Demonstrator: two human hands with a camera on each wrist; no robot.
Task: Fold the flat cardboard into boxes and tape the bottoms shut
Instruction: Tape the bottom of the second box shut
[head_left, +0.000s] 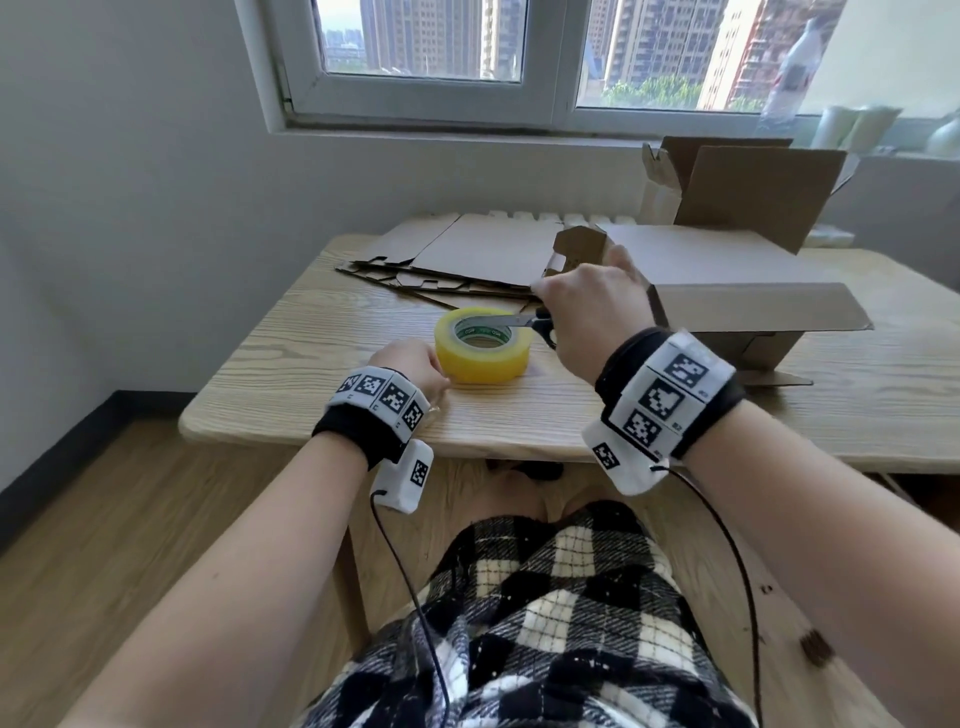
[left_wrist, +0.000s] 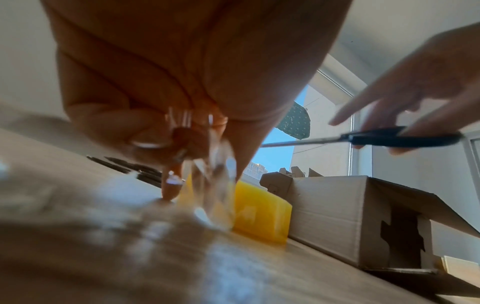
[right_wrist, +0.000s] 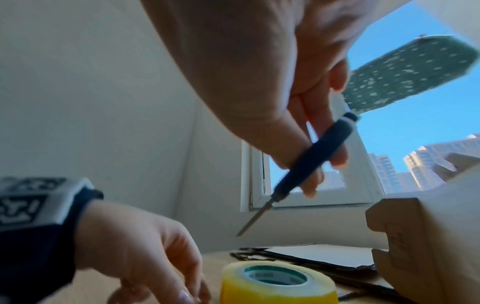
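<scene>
Her right hand hovers above the table, fingers curled through the scissors, blades shut over the yellow tape roll. Her left hand rests beside the roll, pinching loose tape. A folded box lies right, flat cardboard behind.

wooden table | window behind it, tower blocks outside | wood floor | checked garment on lap
</scene>
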